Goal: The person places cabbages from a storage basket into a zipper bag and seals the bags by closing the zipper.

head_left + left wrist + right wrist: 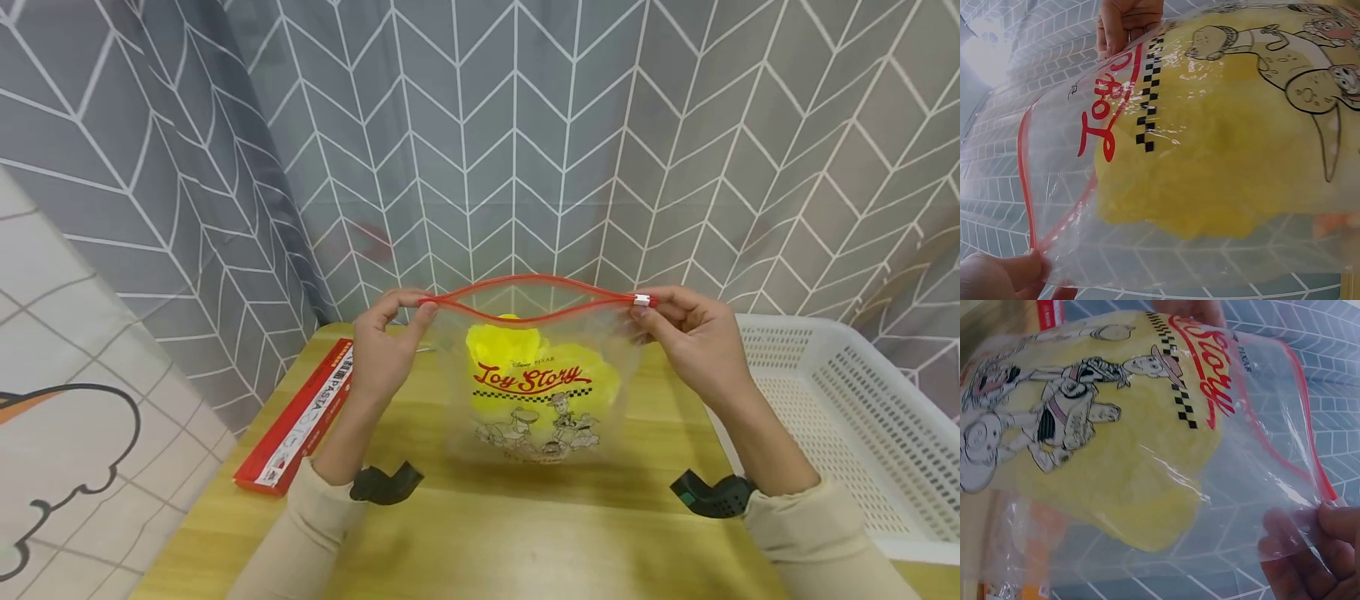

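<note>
A clear zip bag [536, 417] with a red rim and "Toy Story" print hangs upright between both hands, its mouth parted. Inside it sits something bright yellow and lumpy [510, 346], whose kind I cannot tell. My left hand [386, 342] pinches the bag's left top corner between thumb and fingers. At the right top corner, by the white slider [642, 300], my right hand [693, 342] pinches the rim. Both wrist views show the yellow thing through the plastic, beside the left thumb [1019, 269] and the right fingers [1310, 550].
A long red and white box marked PASTA [300, 417] lies at the left of the wooden table [525, 542]. To the right stands a white perforated basket [825, 333]. Grey patterned curtain [487, 150] hangs behind the table.
</note>
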`<state>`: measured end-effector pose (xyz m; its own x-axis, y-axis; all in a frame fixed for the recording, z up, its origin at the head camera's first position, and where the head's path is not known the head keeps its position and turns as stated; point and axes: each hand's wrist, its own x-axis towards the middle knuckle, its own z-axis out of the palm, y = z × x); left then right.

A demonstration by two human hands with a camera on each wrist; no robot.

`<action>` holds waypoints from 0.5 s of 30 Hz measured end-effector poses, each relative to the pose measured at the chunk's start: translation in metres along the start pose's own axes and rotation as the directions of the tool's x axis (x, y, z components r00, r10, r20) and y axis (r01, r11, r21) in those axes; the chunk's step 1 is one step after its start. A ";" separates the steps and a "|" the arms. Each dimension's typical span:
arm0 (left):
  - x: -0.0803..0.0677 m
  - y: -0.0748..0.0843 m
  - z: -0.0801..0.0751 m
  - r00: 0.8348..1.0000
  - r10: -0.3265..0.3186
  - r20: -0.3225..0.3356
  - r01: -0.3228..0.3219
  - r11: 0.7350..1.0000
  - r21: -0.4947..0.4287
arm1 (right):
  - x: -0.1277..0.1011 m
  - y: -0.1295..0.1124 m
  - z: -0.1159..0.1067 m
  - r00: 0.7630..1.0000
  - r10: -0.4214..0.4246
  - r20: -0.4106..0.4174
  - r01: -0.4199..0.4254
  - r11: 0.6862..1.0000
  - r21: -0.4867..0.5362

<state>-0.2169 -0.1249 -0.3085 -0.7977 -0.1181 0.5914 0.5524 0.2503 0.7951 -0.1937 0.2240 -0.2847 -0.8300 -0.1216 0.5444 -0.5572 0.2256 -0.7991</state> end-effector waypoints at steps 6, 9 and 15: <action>-0.001 0.004 -0.005 1.000 0.012 -0.005 -0.012 1.000 -0.008 | -0.002 -0.012 -0.002 1.000 0.026 0.007 -0.026 1.000 0.017; -0.003 0.008 -0.008 0.998 0.053 -0.021 -0.054 0.998 -0.036 | -0.003 -0.020 -0.004 1.000 0.019 0.004 -0.019 0.993 0.115; -0.006 0.003 -0.007 0.999 0.022 -0.026 -0.023 0.999 -0.045 | -0.008 -0.011 0.002 0.999 0.034 0.015 -0.037 0.973 0.228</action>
<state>-0.2086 -0.1306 -0.3086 -0.7789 -0.1376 0.6118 0.5809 0.2092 0.7866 -0.1810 0.2204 -0.2802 -0.8488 -0.1286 0.5128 -0.5175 0.0034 -0.8557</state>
